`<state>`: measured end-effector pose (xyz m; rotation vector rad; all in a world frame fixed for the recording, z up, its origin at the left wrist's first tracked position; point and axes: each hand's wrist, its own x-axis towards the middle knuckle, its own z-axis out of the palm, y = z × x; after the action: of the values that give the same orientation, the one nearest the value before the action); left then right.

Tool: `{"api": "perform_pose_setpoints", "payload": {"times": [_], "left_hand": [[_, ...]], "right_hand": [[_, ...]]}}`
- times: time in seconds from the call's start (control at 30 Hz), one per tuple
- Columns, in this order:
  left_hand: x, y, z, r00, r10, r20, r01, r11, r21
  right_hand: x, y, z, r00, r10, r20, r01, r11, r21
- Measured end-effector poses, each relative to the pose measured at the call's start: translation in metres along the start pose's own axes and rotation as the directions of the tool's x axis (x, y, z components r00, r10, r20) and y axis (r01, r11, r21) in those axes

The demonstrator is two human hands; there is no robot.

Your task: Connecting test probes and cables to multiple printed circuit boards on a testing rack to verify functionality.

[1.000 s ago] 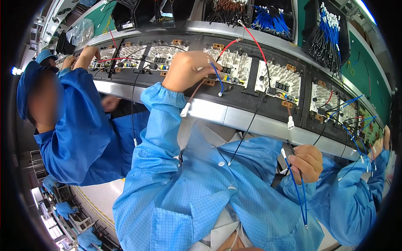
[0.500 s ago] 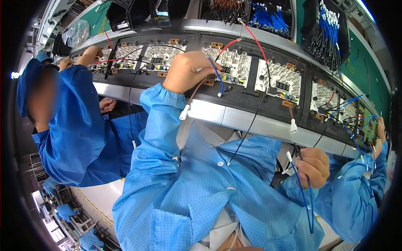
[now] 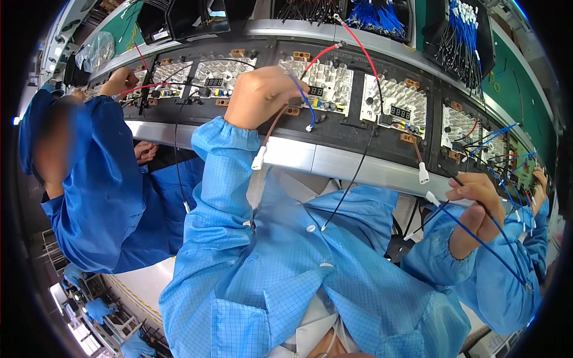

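My left hand (image 3: 261, 95) is closed in a pinch at a white circuit board (image 3: 334, 89) with a digit display. A short blue wire (image 3: 305, 106) runs over its fingertips and hangs down to a small white end. Below the hand a brown wire with a white connector (image 3: 258, 159) hangs over the metal edge. My right hand (image 3: 477, 200) is raised at the right, off the bench, its fingers pinching a dark wire. From that hand trails a long blue wire (image 3: 477, 238) with a white-sleeved end, looping out to the right.
More boards sit along the black fixture, such as one board (image 3: 394, 104) with red, black and brown wires. Bins of blue wires (image 3: 379, 18) and white-tipped wires (image 3: 462, 48) stand behind. A co-worker in dark blue (image 3: 107, 167) sits left; another in light blue (image 3: 507, 286) works right.
My right hand has moved up and to the right, its fingers turning, and the blue wire loop has swung out rightward. My left hand stays at the same board; the view has shifted slightly.
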<state>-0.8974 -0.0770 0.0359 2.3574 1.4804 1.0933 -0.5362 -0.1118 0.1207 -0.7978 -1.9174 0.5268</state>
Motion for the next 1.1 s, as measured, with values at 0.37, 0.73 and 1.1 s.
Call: {"api": "perform_pose_setpoints", "payload": {"times": [0.37,0.73,1.1], "left_hand": [[-0.004,-0.005,0.001,0.998,0.049,-0.03,-0.051,0.997,-0.059],[-0.006,-0.017,0.022,1.0,0.013,-0.004,-0.013,0.992,-0.123],[0.002,-0.02,0.024,0.997,0.026,0.075,-0.012,0.982,-0.191]], "right_hand": [[0.001,0.008,0.005,1.0,0.031,-0.006,-0.031,1.0,-0.007],[-0.001,0.023,0.007,0.994,0.105,0.017,-0.104,0.994,-0.009],[0.03,0.04,0.022,0.918,0.281,0.28,-0.241,0.956,-0.169]]}}
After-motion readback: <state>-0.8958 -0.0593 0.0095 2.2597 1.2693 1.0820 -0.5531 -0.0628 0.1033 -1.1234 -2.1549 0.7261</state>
